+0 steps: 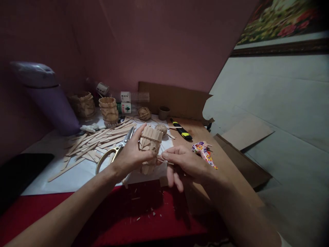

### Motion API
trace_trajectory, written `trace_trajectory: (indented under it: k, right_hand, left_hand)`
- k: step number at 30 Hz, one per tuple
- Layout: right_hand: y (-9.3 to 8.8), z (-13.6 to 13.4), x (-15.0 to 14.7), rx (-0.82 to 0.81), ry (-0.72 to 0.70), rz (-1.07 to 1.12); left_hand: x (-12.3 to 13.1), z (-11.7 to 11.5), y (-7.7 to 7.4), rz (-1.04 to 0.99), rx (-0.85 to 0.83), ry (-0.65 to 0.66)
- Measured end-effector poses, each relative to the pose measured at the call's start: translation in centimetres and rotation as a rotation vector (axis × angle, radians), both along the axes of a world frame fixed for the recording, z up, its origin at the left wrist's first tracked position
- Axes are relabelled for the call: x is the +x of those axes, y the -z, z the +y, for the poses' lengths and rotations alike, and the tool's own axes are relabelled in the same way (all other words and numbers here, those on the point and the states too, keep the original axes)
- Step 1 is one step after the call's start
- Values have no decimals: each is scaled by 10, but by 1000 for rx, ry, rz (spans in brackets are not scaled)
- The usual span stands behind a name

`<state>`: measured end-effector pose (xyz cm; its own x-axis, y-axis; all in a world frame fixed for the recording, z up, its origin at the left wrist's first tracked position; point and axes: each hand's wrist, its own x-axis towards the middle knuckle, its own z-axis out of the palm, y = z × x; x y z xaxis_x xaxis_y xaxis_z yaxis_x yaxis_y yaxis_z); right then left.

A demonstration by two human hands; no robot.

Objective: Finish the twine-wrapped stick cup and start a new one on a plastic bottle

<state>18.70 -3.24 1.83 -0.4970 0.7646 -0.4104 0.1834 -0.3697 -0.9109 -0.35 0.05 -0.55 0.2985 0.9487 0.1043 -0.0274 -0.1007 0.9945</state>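
My left hand (128,154) is wrapped round a small cup made of wooden craft sticks (151,134), with twine running round its upper part. The cup stands slightly tilted above the front of the white paper. At its right side, my right hand (187,163) pinches a thin strand of twine (161,158) between thumb and forefinger; the other fingers hang loosely below. Just behind the cup lies a ball of twine (161,128). Gold-handled scissors (126,136) rest by my left hand, partly hidden by it. A flower-patterned glue gun (204,151) lies right of my right hand.
Loose craft sticks (87,147) spread over the paper at left. Behind them are two more stick cups (109,111), plastic bottles (125,97), a second twine ball (144,113) and a small grey pot (163,113). A yellow-black utility knife (182,129) and purple tumbler (52,103) flank these.
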Motion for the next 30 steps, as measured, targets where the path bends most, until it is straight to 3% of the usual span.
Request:
trace_trajectory:
  k: [10,15,17,20,22,24,27,30]
  right_hand:
    - [5,0,0,-1,-71,224]
    - [5,-2,-3,33,-17,151]
    - [6,-5,-6,224,74,52]
    - [7,-10,-10,777,228,-221]
    - [7,-13,-11,1131,257,-420]
    - [7,-14,-11,1362,256,-550]
    - [8,-15,-9,1510,276,-573]
    - [9,-16,-9,1505,269,-518]
  left_hand:
    - [-1,-5,-7,-18,158,-42]
    - [-1,-3,-6,5,145,-64]
    - [-1,-2,-4,9,120,-58]
    - [-1,0,-1,-14,73,-17]
    - [-1,0,0,-37,39,20]
    - [0,0,0,-58,16,43]
    - [0,-1,0,-78,-6,56]
    - [1,-1,-1,-84,-21,65]
